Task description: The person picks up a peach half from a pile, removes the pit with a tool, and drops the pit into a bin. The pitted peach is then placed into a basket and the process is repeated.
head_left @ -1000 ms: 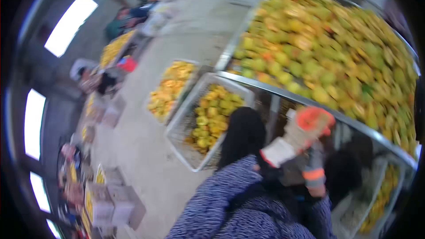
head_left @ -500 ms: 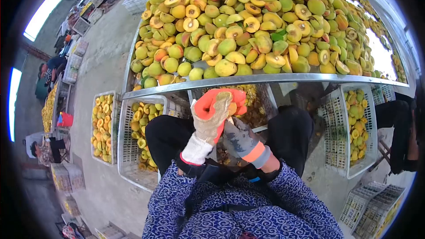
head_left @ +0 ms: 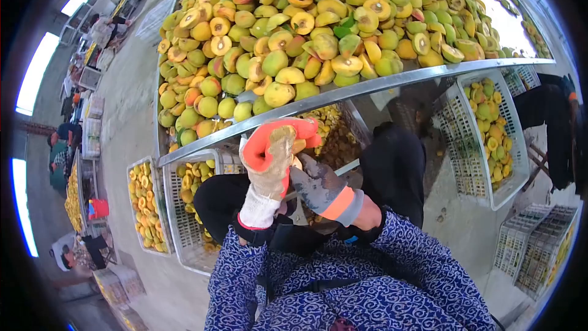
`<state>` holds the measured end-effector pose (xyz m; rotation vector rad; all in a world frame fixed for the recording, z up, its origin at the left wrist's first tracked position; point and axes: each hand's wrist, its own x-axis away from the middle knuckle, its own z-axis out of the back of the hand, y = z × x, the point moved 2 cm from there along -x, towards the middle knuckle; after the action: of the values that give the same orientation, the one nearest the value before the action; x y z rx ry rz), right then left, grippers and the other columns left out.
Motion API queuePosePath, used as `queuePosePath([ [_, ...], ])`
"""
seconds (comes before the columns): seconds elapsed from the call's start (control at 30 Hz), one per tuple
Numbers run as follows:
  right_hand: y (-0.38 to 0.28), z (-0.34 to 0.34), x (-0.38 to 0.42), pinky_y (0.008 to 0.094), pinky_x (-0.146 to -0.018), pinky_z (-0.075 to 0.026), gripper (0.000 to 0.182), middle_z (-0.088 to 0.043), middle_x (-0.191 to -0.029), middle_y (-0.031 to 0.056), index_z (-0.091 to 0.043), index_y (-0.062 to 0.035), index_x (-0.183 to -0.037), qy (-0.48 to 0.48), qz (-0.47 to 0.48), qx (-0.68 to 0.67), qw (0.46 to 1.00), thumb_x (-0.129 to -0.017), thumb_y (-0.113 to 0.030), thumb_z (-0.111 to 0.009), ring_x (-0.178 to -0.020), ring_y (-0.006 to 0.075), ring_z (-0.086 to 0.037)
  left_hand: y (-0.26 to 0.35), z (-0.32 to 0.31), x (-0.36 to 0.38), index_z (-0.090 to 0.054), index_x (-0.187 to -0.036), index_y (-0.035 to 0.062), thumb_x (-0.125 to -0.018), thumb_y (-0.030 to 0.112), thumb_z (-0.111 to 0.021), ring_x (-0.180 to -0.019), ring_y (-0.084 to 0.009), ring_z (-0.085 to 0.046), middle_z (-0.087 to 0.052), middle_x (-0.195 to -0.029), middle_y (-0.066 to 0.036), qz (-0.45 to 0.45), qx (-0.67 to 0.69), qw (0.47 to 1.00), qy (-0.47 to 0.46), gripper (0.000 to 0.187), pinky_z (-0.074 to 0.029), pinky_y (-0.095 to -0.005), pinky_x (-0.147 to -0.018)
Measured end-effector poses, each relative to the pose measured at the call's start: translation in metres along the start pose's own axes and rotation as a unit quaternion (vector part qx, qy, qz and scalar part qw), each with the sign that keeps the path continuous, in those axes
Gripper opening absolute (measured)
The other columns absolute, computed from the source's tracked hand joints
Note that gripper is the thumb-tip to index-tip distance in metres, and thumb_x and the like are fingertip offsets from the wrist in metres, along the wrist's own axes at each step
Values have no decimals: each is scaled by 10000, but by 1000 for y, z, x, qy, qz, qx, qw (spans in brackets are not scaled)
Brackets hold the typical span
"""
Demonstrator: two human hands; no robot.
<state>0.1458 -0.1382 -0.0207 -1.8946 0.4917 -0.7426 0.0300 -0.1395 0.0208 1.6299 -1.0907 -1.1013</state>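
Left hand, nearly closed, holds a peach piece below the table rim; probably it is light, slippery, easily bruised, better pinched by its sides; right hand half curls beside, its hold unclear

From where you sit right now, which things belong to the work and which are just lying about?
In the work:
left hand, seemingly holding a peach piece
right hand, close beside it
peaches heaped on the metal-rimmed table
crate of peaches by the left knee

Seemingly just about:
red bucket, far left
crates, lower right
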Motion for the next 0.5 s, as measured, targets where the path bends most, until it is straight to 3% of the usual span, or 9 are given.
queuePosePath([
  [0.07, 2, 3, -2, 376, -843, -529, 333, -633, -1134, 131, -550, -38, -1271, 18, 93, 60, 994, -957, -146, -571, -1002, 281, -633, -1, 0, -3, -680, -1006, -71, -963, 300, -662, -911, -263, -695, -685, -1043, -170, -7, -71, 997, -10, 374, -578, -375, -800],
  [0.13, 7, 10, -2, 357, -850, -523, 321, -647, -1094, 96, -562, -36, -1261, 4, 286, 202, 937, -1016, -241, -536, -1011, 208, -621, 3, -4, -6, -681, -1008, -58, -971, 290, -650, -918, -257, -694, -689, -1039, -165, -12, -54, 998, -41, 352, -577, -376, -799],
  [0.2, 11, 21, -3, 334, -829, -519, 321, -656, -1056, 72, -585, -41, -1233, -85, 205, 99, 970, -1037, -290, -536, -993, 165, -621, 1, -2, -8, -668, -1004, -41, -973, 351, -625, -908, -289, -698, -689, -1033, -173, 9, -42, 998, -50, 395, -586, -401, -778],
  [0.23, 2, 28, -1, 322, -804, -519, 309, -659, -1038, 67, -603, -47, -1210, -162, 19, -82, 983, -1029, -292, -553, -971, 159, -627, -3, 3, -8, -655, -999, -30, -972, 417, -607, -895, -323, -701, -686, -1028, -184, 35, -38, 998, -42, 450, -595, -426, -756],
  [0.3, -8, 35, 9, 314, -814, -523, 306, -656, -1036, 70, -605, -54, -1218, -199, -142, -257, 935, -999, -267, -589, -943, 169, -640, -1, -2, -13, -636, -997, -7, -980, 491, -559, -876, -353, -705, -686, -1012, -193, 113, 23, 993, -12, 504, -601, -451, -724],
  [0.37, -12, 34, 10, 308, -764, -535, 299, -637, -962, 60, -593, -65, -1193, -178, 5, -213, 961, -982, -275, -604, -809, 168, -623, 17, -23, -19, -623, -1003, 18, -1001, 508, -500, -864, -343, -707, -690, -987, -191, 215, 135, 966, 41, 506, -597, -452, -701],
  [0.43, -13, 29, 4, 285, -591, -546, 278, -610, -782, 21, -599, -84, -1082, -134, 251, -125, 950, -992, -347, -594, -553, 134, -575, -16, 3, -26, -621, -1092, 44, -1034, 456, -453, -861, -319, -706, -698, -982, -165, 143, 283, 947, 58, 448, -601, -426, -718],
  [0.47, -26, 23, 8, 280, -532, -525, 283, -584, -727, 6, -596, -91, -1042, -209, 85, -338, 913, -994, -370, -591, -505, 123, -539, -7, 20, -28, -624, -1099, 45, -1041, 429, -450, -868, -311, -702, -698, -996, -157, 148, 242, 954, 100, 426, -599, -415, -726],
  [0.5, -34, 16, 10, 275, -474, -505, 294, -558, -671, -9, -592, -98, -1001, -267, -90, -523, 804, -996, -392, -587, -457, 111, -503, 4, 39, -29, -627, -1106, 46, -1049, 403, -447, -875, -303, -698, -698, -1011, -149, 153, 200, 957, 142, 404, -596, -403, -734],
])
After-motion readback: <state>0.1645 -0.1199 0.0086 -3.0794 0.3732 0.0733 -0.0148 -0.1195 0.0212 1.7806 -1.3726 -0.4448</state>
